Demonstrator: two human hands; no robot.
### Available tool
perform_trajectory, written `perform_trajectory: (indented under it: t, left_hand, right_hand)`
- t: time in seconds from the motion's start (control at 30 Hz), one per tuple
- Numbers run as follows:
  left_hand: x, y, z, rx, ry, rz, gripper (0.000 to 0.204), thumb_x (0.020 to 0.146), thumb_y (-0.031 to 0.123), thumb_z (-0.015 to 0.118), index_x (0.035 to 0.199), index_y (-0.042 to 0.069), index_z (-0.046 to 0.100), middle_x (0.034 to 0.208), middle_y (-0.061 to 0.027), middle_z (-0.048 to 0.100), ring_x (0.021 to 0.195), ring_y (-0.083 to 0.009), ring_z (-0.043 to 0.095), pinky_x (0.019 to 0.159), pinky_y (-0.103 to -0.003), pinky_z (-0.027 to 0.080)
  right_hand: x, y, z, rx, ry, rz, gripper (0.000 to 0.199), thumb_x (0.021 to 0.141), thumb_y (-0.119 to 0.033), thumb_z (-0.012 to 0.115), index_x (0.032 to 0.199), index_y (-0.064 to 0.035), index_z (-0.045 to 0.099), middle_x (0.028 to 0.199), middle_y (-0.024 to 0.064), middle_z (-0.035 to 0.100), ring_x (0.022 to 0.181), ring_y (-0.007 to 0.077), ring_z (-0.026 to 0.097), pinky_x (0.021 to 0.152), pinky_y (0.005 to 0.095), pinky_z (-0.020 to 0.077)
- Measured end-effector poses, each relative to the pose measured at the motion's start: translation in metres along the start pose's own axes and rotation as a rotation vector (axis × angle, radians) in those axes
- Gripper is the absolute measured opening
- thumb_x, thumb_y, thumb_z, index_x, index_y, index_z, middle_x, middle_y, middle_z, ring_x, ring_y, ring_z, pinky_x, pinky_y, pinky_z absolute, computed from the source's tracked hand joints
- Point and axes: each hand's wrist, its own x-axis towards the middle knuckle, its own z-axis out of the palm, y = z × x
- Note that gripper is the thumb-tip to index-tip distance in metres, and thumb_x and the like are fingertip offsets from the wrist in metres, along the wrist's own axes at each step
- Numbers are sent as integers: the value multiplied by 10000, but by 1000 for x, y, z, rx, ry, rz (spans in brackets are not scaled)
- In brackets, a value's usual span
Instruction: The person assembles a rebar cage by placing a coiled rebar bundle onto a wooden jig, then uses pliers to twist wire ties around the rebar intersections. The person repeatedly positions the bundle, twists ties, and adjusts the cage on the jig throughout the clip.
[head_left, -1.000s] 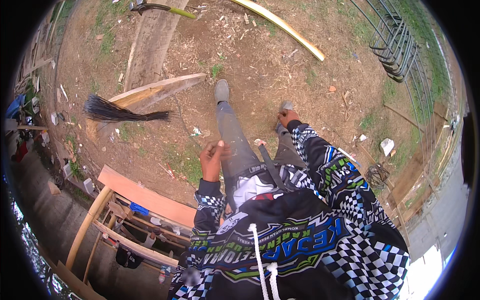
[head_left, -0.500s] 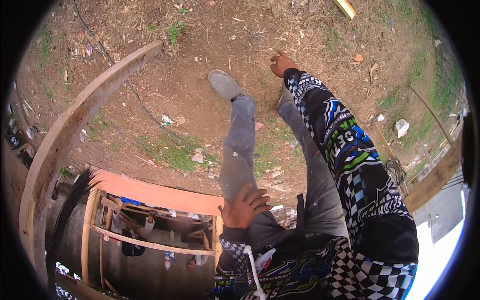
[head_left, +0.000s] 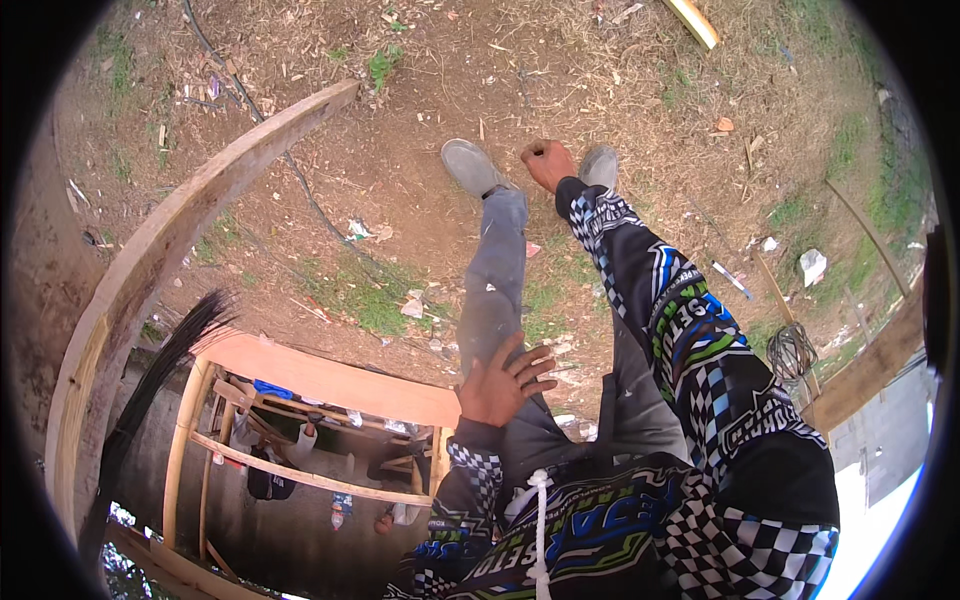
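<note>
My left hand [head_left: 505, 385] hovers over or rests on my left thigh, its fingers spread and nothing in them. Whether the palm touches the trousers I cannot tell. Stretched forward in a patterned black sleeve [head_left: 690, 310], my right arm ends above the dirt between my two grey shoes. The fingers of my right hand [head_left: 548, 163] are curled into a loose fist, and no object shows in it. Grey trousers [head_left: 495, 260] cover my legs.
A long wooden beam [head_left: 200, 190] rises at the left, beside a bundle of dark bristles [head_left: 150, 385]. Lower left stands a wooden frame with an orange-brown top board [head_left: 320, 375]. Coiled wire [head_left: 792, 350] hangs at the right. Litter and a cable [head_left: 310, 200] lie on the ground.
My right hand has swung left and its fingers have curled in. My left hand sits a little higher, still spread. The surroundings have shifted slightly right, and my right shoe shows more.
</note>
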Motion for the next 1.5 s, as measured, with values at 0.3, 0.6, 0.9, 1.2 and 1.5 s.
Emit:
perform_trajectory:
  t: [0.3, 0.6, 0.9, 1.2, 1.5]
  left_hand:
    - [2, 23, 124, 673, 126, 282, 656, 987, 567, 404, 1381, 42, 409, 1171, -169, 566, 1074, -274, 581, 885, -405, 475]
    - [-96, 76, 467, 445, -331, 746, 453, 983, 543, 462, 977, 93, 513, 616, 40, 349, 457, -52, 295, 397, -208, 244]
    - [-134, 56, 602, 795, -580, 907, 528, 1013, 525, 394, 1028, 31, 580, 651, 48, 362, 501, -32, 287, 438, -193, 231]
    - [-131, 75, 670, 476, -654, 1014, 491, 1021, 509, 384, 1098, 51, 543, 666, 49, 353, 497, -36, 287, 420, -197, 224]
    - [-101, 146, 732, 391, -740, 910, 423, 1021, 362, 478, 1315, 59, 491, 625, 52, 375, 466, -43, 292, 417, -205, 243]
  right_hand:
    - [-300, -134, -165, 36, -337, -156, 481, 857, -480, 637, 832, -3, 689, 700, 170, 629, 666, 284, 613, 669, 393, 479]
    - [-454, -239, -264, 817, -143, -160, 415, 929, -360, 653, 653, -69, 544, 589, -57, 473, 551, 44, 399, 484, 264, 318]
    - [-407, -257, -355, 854, -3, -422, 318, 910, -260, 685, 697, -69, 545, 646, -54, 512, 586, 42, 456, 555, 224, 369]
    - [-376, -264, -448, 1244, -335, -767, 160, 951, -230, 605, 931, -72, 604, 768, 44, 626, 886, 204, 614, 909, 370, 436]
    - [-403, -366, -498, 1721, -176, -1105, 420, 1045, -366, 377, 1066, -23, 618, 495, -2, 431, 925, 244, 637, 1058, 459, 362]
